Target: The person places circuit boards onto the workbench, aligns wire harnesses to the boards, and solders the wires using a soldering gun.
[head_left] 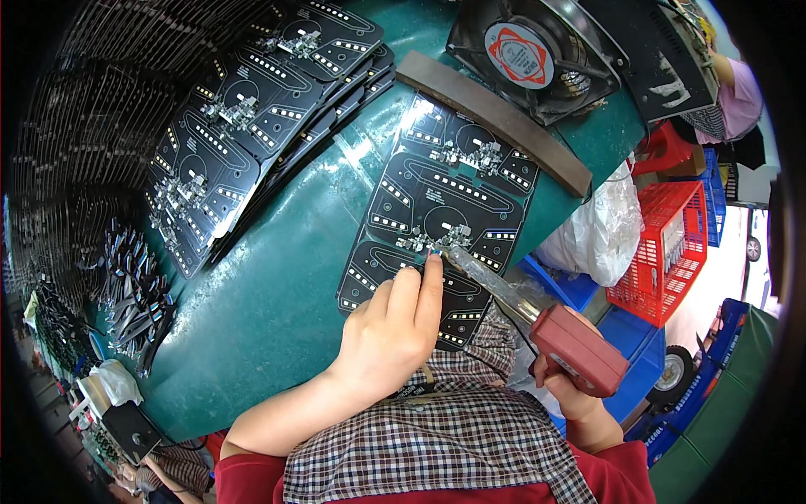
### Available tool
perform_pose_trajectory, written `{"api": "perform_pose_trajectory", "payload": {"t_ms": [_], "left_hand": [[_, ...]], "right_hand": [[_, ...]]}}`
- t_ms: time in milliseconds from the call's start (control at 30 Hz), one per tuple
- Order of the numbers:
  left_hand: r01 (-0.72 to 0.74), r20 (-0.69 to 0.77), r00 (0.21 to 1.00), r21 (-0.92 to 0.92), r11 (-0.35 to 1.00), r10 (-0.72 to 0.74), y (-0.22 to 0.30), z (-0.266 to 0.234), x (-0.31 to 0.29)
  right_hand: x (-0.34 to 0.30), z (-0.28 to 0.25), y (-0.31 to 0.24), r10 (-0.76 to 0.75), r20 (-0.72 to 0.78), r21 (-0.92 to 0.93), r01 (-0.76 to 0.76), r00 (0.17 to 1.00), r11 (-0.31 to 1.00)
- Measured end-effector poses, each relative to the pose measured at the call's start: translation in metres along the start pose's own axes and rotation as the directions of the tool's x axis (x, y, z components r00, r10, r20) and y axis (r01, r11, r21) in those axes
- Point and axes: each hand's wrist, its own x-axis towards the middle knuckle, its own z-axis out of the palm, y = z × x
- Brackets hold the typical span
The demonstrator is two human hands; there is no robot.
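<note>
A black circuit board panel with rows of small white LEDs lies on the green tabletop in front of me. My left hand rests over its lower middle, index finger stretched down to the board and the other fingers bent. Under that fingertip is a tiny bluish part, too small to name; the thumb is hidden. In my right hand is a soldering gun with a dark red body, my fingers closed round its lower side. Its metal barrel slants up left, and the tip reaches the small metal parts beside my left fingertip.
Stacked LED boards fill the back left, beside a bundle of dark wired parts. A brown bar crosses the panel's far end, before a black fan. Right of the table are a plastic bag and a red crate.
</note>
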Motion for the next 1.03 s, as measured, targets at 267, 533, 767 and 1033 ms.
{"api": "perform_pose_trajectory", "payload": {"t_ms": [267, 533, 767, 1033], "left_hand": [[-0.023, 0.066, 0.998, 0.111, 0.994, 0.015, 0.006, -0.005, 0.002], [-0.033, 0.029, 0.999, 0.116, 0.993, 0.029, 0.007, -0.005, 0.003], [-0.098, 0.003, 0.995, 0.282, 0.954, 0.102, 0.007, -0.002, 0.005], [-0.112, 0.028, 0.994, 0.347, 0.931, 0.109, 0.010, -0.003, 0.005]], "right_hand": [[0.000, 0.006, -0.003, 0.074, 0.021, 0.448, -0.076, 0.997, 0.891], [0.002, -0.002, 0.002, -0.060, 0.083, -0.133, 0.071, 0.995, 0.989], [0.005, 0.006, 0.014, -0.335, 0.072, -0.294, 0.341, 0.939, 0.893], [-0.021, 0.007, 0.046, -0.118, 0.010, -0.095, 0.118, 0.993, 0.988]]}}
